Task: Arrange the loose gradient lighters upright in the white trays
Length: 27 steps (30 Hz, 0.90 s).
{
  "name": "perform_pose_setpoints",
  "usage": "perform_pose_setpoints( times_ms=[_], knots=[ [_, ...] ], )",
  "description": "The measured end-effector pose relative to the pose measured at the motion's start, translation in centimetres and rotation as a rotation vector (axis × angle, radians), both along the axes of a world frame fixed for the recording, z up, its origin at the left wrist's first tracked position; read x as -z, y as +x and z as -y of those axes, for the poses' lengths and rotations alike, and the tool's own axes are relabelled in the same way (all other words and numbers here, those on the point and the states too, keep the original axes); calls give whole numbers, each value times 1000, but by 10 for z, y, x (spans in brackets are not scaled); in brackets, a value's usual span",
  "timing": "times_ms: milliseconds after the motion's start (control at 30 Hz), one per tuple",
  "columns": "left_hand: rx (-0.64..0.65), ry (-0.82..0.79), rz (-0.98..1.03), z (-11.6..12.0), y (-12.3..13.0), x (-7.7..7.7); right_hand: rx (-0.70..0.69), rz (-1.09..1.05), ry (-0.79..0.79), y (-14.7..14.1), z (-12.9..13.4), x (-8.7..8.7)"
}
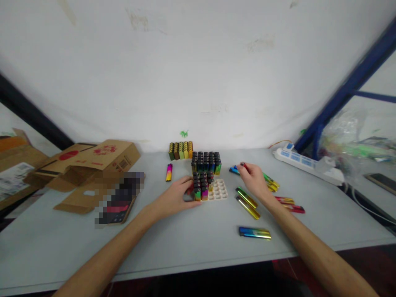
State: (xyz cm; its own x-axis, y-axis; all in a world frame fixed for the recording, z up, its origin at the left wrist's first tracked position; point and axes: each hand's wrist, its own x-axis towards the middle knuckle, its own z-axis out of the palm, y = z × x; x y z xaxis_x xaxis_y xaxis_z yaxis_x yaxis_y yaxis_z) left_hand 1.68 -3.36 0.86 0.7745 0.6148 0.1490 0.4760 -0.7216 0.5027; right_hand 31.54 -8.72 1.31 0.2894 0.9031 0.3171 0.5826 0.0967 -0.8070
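Observation:
My left hand (pixel 175 194) is bent around the left end of a white plastic tray (pixel 221 190), thumb along its front edge. Black-topped lighters (pixel 202 181) stand upright in the left part of the tray; bare round sockets show on its right. My right hand (pixel 253 178) is closed to the right of the tray, a lighter (pixel 242 164) with a dark metal top poking out of the fingers. Most of that lighter is hidden. Below this hand lie a green-gold lighter (pixel 246 197) and a gold lighter (pixel 248 207), with a blue-gold lighter (pixel 255 233) nearer the front edge.
Behind the tray stands a block of upright lighters (pixel 206 161), with a yellow-green group (pixel 181 150) near the wall. A pink-yellow lighter (pixel 168 172) lies left. Red lighters (pixel 292 205) lie right. Cardboard boxes (pixel 102 154), a phone (pixel 122 202) and a power strip (pixel 306 165) flank the area.

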Motion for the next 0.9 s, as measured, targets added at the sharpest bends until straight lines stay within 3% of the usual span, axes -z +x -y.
perform_pose_setpoints(
  times_ms=[333, 600, 767, 900],
  knots=[
    [5, -21, 18, 0, 0, 2, -127, -47, 19, -1, 1, 3],
    [19, 1, 29, -1, -1, 5, -565, -404, -38, -10, 5, 5],
    [16, 5, 38, -1, -1, 6, -598, -220, -57, -19, 15, -7],
    [17, 17, 33, -1, -1, 6, -549, -122, 12, -26, 17, -5]
  ],
)
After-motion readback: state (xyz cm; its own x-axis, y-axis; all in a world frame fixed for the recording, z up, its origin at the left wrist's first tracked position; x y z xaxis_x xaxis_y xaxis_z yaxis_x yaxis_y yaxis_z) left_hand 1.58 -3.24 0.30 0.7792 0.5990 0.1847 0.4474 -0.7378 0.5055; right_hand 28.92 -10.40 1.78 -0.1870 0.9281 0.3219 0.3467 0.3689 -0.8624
